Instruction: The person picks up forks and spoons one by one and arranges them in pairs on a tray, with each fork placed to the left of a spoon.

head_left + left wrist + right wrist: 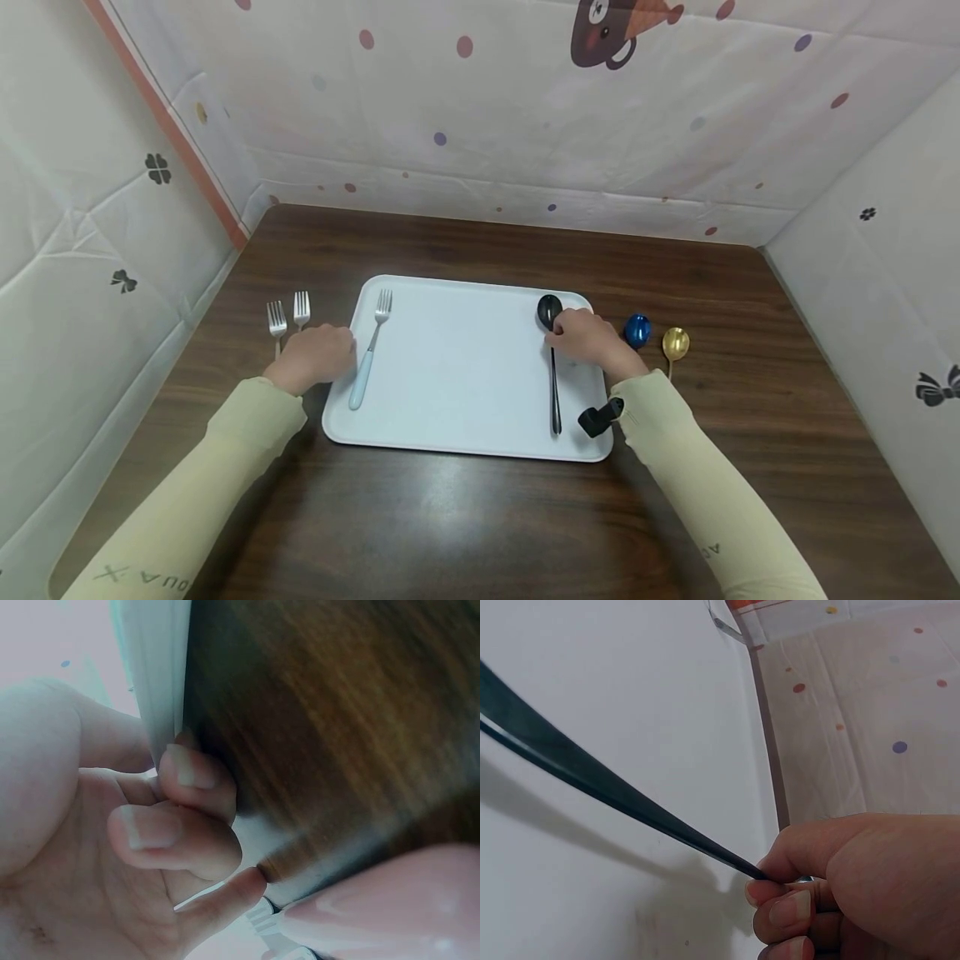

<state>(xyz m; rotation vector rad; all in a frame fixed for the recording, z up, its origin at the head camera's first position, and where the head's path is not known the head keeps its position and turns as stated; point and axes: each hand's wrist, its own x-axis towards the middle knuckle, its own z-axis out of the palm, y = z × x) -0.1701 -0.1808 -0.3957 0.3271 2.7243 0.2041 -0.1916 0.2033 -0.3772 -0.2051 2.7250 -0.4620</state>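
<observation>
A white tray (465, 367) lies on the table with a fork (365, 367) with a pale blue handle along its left side. My left hand (318, 357) is at the tray's left edge; in the left wrist view the thumb lies on one side of the rim (161, 667) and curled fingers on the other, gripping it. Over the tray's right side, my right hand (587, 337) pinches a black spoon (554, 392) below its bowl. The right wrist view shows the spoon's dark handle (630, 787) rising at a slant from thumb and fingertips, its shadow on the tray.
Two forks, one (277, 317) and another (302, 307), lie left of the tray beside my left hand. To the right are a blue spoon (637, 330) and a gold spoon (675, 342). Patterned cloth walls (480, 100) enclose the brown wooden table (435, 525).
</observation>
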